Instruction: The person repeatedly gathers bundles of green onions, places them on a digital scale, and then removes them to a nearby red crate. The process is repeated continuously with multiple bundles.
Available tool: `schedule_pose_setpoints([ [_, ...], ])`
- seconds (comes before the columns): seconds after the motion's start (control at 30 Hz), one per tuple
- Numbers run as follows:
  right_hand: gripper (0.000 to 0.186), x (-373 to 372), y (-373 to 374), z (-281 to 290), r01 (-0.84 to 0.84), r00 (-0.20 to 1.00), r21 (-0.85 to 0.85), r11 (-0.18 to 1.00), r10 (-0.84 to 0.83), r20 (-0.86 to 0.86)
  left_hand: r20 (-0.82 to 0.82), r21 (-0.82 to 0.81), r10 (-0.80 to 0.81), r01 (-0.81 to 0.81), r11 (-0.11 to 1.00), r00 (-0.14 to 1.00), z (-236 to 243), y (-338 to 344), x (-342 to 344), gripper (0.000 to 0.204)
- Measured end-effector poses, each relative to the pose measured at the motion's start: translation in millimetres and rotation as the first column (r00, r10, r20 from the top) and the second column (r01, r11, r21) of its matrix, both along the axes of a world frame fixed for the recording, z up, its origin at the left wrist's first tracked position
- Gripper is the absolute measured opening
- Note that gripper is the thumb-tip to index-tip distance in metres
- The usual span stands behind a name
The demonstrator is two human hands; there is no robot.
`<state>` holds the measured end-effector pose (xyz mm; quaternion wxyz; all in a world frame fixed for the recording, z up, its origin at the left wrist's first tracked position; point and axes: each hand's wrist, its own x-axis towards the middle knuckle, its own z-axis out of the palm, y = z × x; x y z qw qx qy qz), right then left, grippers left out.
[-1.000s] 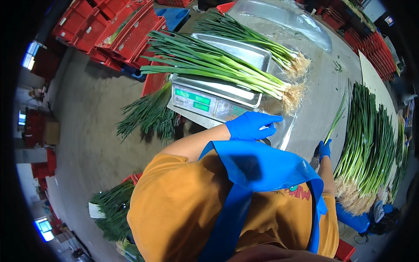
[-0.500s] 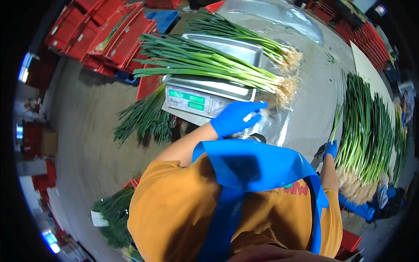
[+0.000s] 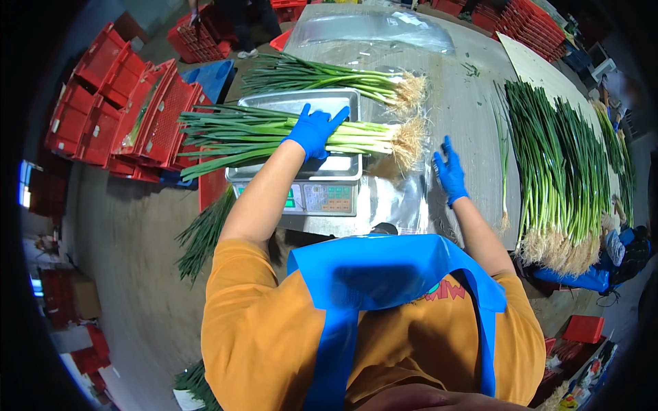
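Note:
A bunch of spring onions (image 3: 367,137) lies across the metal pan of a weighing scale (image 3: 330,198), green tops to the left and pale roots to the right. My left hand (image 3: 312,133), in a blue glove, rests over the stalks with thumb and fingers spread. My right hand (image 3: 450,175), also gloved, hovers right of the roots with its fingers apart, holding nothing. Behind this bunch lies a second bunch of spring onions (image 3: 343,82). A few thin loose stalks (image 3: 504,151) lie on the table to the right of my right hand.
A large row of spring onions (image 3: 558,178) covers the table's right side. Clear plastic sheeting (image 3: 370,34) lies at the far end. Red crates (image 3: 103,130) are stacked at the left, and more greens (image 3: 205,236) hang below the scale. People stand far left and far right.
My left hand has moved from in front of the scale onto the bunch. My right hand has let go of thin stalks beside the large row and come left toward the roots.

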<state>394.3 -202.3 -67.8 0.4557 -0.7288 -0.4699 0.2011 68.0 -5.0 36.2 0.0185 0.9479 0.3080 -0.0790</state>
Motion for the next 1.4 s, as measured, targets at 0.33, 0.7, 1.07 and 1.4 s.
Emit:
schedule_pose_setpoints([
  [0.33,0.042,-37,51,96,-0.118,0.932,0.311,0.943,-0.003,0.361,0.265,0.27,-0.08,0.006,0.963,0.961,-22,-25,-15,0.079],
  [0.7,0.049,-82,152,118,-0.411,0.682,-0.64,0.65,0.685,0.257,0.307,0.468,-0.142,-0.019,0.883,0.941,-34,-29,-16,0.068],
  [1.07,0.031,-65,144,60,-0.183,0.947,-0.078,0.98,0.155,-0.28,0.269,0.393,-0.1,-0.015,0.919,0.958,-33,-28,-18,0.08],
  [1.4,0.032,112,27,71,0.263,0.77,0.164,0.951,-0.104,-0.63,0.187,0.245,-0.051,0.004,0.969,0.981,-29,-22,-21,0.085],
])
